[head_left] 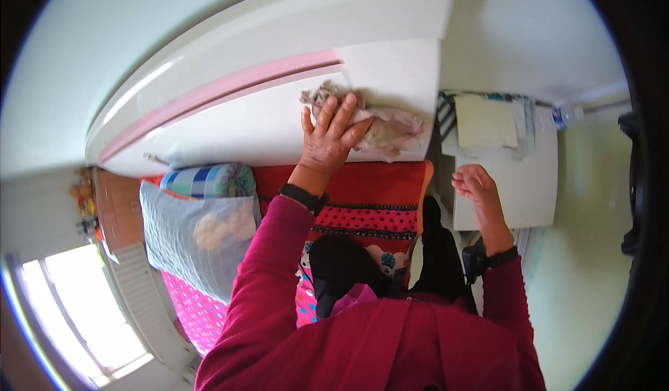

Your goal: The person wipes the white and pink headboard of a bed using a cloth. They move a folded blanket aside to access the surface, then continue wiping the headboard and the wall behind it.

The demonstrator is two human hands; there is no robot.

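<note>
A crumpled, pale cloth (394, 129) with brownish and pinkish patches lies against the white headboard (230, 119), below its pink stripe. My left hand (327, 136) holds it there, with the palm pressed down and the fingers partly spread over the bunched fabric. Part of the cloth is hidden under that hand. My right hand (476, 185) hangs in the air near the front of a white bedside cabinet (505, 189). Its fingers are curled in, and nothing shows in them. Both wrists wear dark bands.
On the cabinet lie papers (488, 120) and a striped item; a plastic bottle (567, 116) is by the wall. A red dotted bedcover (362, 196) spreads below the headboard. A grey-blue pillow (202, 234) and rolled checked bedding (209, 180) sit at left, towards a window (83, 307).
</note>
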